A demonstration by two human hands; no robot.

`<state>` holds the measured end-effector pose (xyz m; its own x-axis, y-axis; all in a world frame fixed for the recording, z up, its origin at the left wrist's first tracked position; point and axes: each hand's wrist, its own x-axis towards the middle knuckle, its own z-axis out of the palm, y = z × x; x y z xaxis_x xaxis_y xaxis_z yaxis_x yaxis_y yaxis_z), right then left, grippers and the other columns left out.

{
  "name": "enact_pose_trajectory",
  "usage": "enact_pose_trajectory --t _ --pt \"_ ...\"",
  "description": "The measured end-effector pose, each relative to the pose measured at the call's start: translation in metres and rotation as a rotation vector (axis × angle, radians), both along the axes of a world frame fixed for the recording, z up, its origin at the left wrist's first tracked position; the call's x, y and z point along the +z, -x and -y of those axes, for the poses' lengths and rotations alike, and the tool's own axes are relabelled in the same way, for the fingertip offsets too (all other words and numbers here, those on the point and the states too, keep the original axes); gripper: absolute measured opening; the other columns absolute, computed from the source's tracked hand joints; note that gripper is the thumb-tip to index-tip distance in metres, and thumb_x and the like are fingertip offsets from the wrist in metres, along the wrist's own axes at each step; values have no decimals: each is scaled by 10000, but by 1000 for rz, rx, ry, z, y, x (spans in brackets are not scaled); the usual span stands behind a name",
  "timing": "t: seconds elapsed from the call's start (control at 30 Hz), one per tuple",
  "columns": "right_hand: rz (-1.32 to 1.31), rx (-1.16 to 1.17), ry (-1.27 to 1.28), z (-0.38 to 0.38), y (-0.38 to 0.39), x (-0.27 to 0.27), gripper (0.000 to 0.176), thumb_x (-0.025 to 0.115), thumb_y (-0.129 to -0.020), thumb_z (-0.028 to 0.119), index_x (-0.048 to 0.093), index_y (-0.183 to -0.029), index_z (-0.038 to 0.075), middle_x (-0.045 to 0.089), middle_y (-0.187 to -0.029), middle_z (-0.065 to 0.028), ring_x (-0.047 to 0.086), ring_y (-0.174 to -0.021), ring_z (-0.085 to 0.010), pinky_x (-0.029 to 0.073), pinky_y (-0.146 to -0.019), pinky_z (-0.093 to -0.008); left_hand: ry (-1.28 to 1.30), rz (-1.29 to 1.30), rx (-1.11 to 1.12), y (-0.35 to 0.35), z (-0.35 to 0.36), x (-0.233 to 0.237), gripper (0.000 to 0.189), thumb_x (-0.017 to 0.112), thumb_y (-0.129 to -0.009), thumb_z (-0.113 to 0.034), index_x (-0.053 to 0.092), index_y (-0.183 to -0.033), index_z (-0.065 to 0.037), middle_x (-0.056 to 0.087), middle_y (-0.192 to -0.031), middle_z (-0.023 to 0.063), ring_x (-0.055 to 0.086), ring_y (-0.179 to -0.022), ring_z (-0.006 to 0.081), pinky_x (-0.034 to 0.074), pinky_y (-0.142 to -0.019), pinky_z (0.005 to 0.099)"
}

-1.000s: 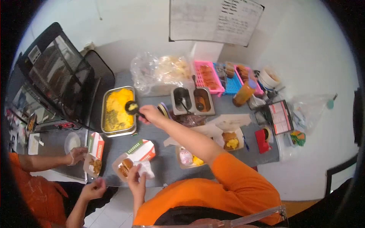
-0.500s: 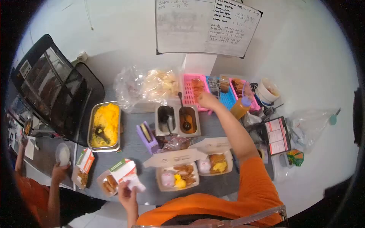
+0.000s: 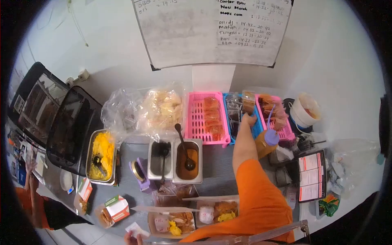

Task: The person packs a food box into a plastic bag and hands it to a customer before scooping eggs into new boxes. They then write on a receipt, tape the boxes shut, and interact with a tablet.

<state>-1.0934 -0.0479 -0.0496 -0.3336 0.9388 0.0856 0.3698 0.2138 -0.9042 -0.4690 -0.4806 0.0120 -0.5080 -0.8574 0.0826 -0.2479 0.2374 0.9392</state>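
Observation:
My right hand (image 3: 248,120) reaches into the blue basket (image 3: 258,130), its fingers curled beside the brown packets (image 3: 248,102); what they hold, if anything, is hidden. Dark sachets (image 3: 234,112) lie in the same basket. At the bottom edge, my left hand (image 3: 132,239) pinches a small white paper slip (image 3: 137,230). Beside it are two open meal boxes, a left box (image 3: 153,230) and a right box (image 3: 200,223), with wrapped rice, yellow egg and browned pieces. The pink basket (image 3: 197,122) holds a row of red-orange sachets (image 3: 212,118).
Two metal sauce tubs (image 3: 188,141) with ladles stand mid-table. Left are an egg tray (image 3: 90,163), a purple tape dispenser (image 3: 141,179) and a carton (image 3: 118,208). A squeeze bottle (image 3: 265,145) stands by my right forearm. A co-worker (image 3: 34,204) is at far left.
My right hand has moved from the pink basket to the blue one. The view has shifted, and my left hand sits lower in it. The co-worker's white bowl now rests on the table.

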Motion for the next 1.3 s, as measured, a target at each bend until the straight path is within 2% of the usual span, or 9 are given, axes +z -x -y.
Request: enact_pose_trajectory --t 0.2,0.37,0.57,0.73,0.8,0.83,0.97,1.13,1.3 --pt "63 42 140 9 12 8 365 718 -659 299 659 -938 72 630 -978 -198 592 -907 -383 477 -783 -417 -21 143 -43 5 -2 18 350 717 -748 -43 603 -1078 -33 470 -709 -50 413 -639 43 372 -586 187" --pt "121 -45 -580 6 10 -7 164 681 -715 271 709 -794 130 653 -870 -152 626 -785 -341 496 -712 -417 62 198 -61 3 3 16 342 711 -756 -49 597 -1078 -32 473 -714 -43 417 -642 48 377 -586 195" --pt "54 191 -213 -7 23 -10 115 699 -678 156 692 -753 68 626 -835 -106 564 -822 -283 438 -790 -387 -56 127 -35 -2 6 -8 365 707 -761 -51 576 -1101 -26 560 -826 -8 478 -703 71 415 -642 199" --pt "-204 197 -604 1 9 13 110 678 -684 146 701 -778 92 626 -799 -103 564 -797 -282 441 -752 -391 -97 65 -87 9 -1 15 396 716 -757 -69 562 -1119 -27 595 -903 23 509 -747 80 435 -679 209" --pt "-297 198 -679 13 0 42 93 672 -680 121 697 -760 82 620 -831 -91 550 -825 -284 429 -771 -400 28 578 -142 2 32 2 436 687 -746 -85 498 -1134 -25 537 -1020 80 514 -916 157 415 -820 264" --pt "-348 233 -725 20 -8 59 97 666 -682 118 697 -766 81 617 -828 -91 549 -825 -284 426 -771 -402 93 -52 -234 -8 43 -47 391 658 -765 -45 507 -1125 -21 548 -1031 79 519 -943 155 421 -824 265" --pt "-444 439 -854 72 -80 144 106 654 -714 136 691 -780 61 608 -815 -101 555 -807 -284 431 -752 -390 -195 -166 -205 37 -24 68 254 593 -793 34 531 -1035 -11 543 -1009 55 509 -935 131 428 -811 254" --pt "-665 990 -397 154 -253 229 90 656 -764 110 668 -786 23 591 -773 -97 564 -721 -230 443 -658 -302 -95 -212 -262 23 -7 76 275 601 -768 83 550 -1018 -19 517 -994 27 503 -941 116 399 -809 216" --pt "-605 1341 -48 204 -441 203 57 641 -756 0 663 -790 40 589 -765 -77 568 -759 -193 456 -677 -304 -139 -342 -335 -11 7 76 273 599 -769 79 544 -1020 -16 494 -1052 35 498 -948 118 410 -801 227"
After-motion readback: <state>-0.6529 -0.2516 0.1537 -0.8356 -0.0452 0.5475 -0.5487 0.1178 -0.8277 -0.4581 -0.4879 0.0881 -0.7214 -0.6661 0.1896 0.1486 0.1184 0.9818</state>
